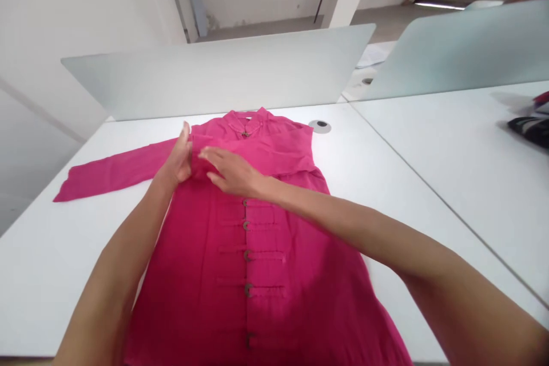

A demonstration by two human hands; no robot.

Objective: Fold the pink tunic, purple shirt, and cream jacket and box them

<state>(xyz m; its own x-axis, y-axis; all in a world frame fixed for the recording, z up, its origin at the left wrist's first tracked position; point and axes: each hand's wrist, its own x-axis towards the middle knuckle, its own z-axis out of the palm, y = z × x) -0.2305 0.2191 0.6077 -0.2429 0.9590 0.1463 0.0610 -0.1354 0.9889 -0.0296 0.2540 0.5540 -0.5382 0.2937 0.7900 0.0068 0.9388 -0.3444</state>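
A magenta long-sleeved garment [244, 263] lies flat on the white table [55, 274], with its stand collar [246, 123] at the far end and a row of dark frog fastenings [246, 254] down its front. One sleeve [111, 171] stretches out to the left. The other side is folded in across the chest. My left hand [178, 157] pinches a fold of the magenta cloth near the chest. My right hand [231, 171] rests beside it on the fabric, fingers extended and not visibly gripping. My forearms hide part of the garment.
Frosted panels [214, 74] stand along the far table edge, with another panel [454, 51] at the right. A round cable grommet [319, 126] sits in the tabletop. Dark striped cloth [532, 128] lies on the adjoining table at the right edge.
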